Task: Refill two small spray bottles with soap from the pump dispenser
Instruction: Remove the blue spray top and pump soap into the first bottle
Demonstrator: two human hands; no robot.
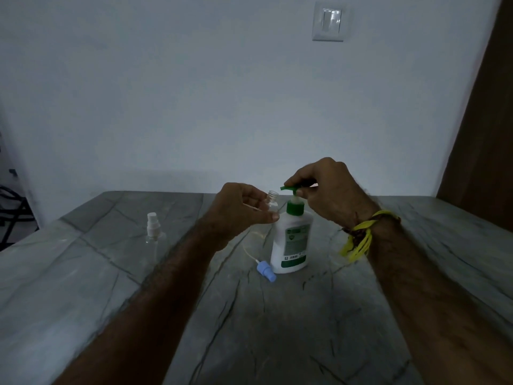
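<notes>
A white soap dispenser [293, 240] with a green pump head stands upright in the middle of the grey table [277, 329]. My right hand [327, 190] grips the green pump head from above. My left hand [241, 212] holds a small clear spray bottle [272, 200] with its cap off, its open neck just left of and below the pump spout. That bottle's blue spray cap [266, 270] with its thin tube lies on the table in front of the dispenser. A second clear spray bottle [154, 232] with a white cap stands at the left.
A wall rises right behind the table's far edge, with a light switch [329, 21] high up. A brown door or panel [483, 134] stands at the right. Yellow threads [361, 240] hang from my right wrist. Dark metal chair parts [11, 207] show at the far left.
</notes>
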